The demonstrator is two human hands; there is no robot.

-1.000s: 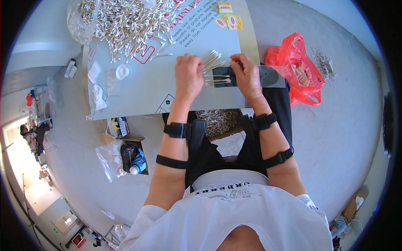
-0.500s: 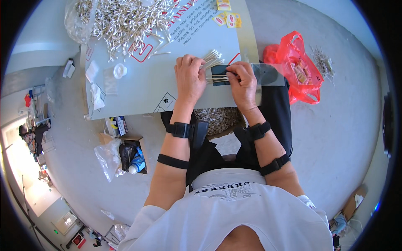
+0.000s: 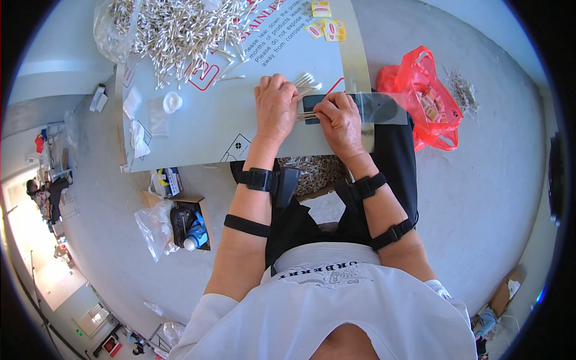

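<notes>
My left hand (image 3: 277, 108) is closed around cotton swabs (image 3: 307, 84), whose white tips fan out past its fingers on the far side. A few more swabs lie level between my two hands, their sticks running from the left fingers to the right. My right hand (image 3: 341, 123) pinches these at their right ends, fingertips pressed together. Underneath is a dark patch (image 3: 311, 104) on the table, and a clear plastic sleeve (image 3: 366, 105) stretches beyond the right hand over the table's edge. How many swabs the left palm hides I cannot tell.
A big heap of cotton swabs (image 3: 180, 39) covers the table's (image 3: 198, 135) far left. Yellow packets (image 3: 330, 29) and a small white cup (image 3: 172, 102) lie there too. A red plastic bag (image 3: 420, 99) hangs at the right. A swab-filled box (image 3: 312, 171) sits below the near edge.
My right hand has moved slightly left, toward my left hand, and its fingers now cover more of the swabs. My left hand has shifted slightly right.
</notes>
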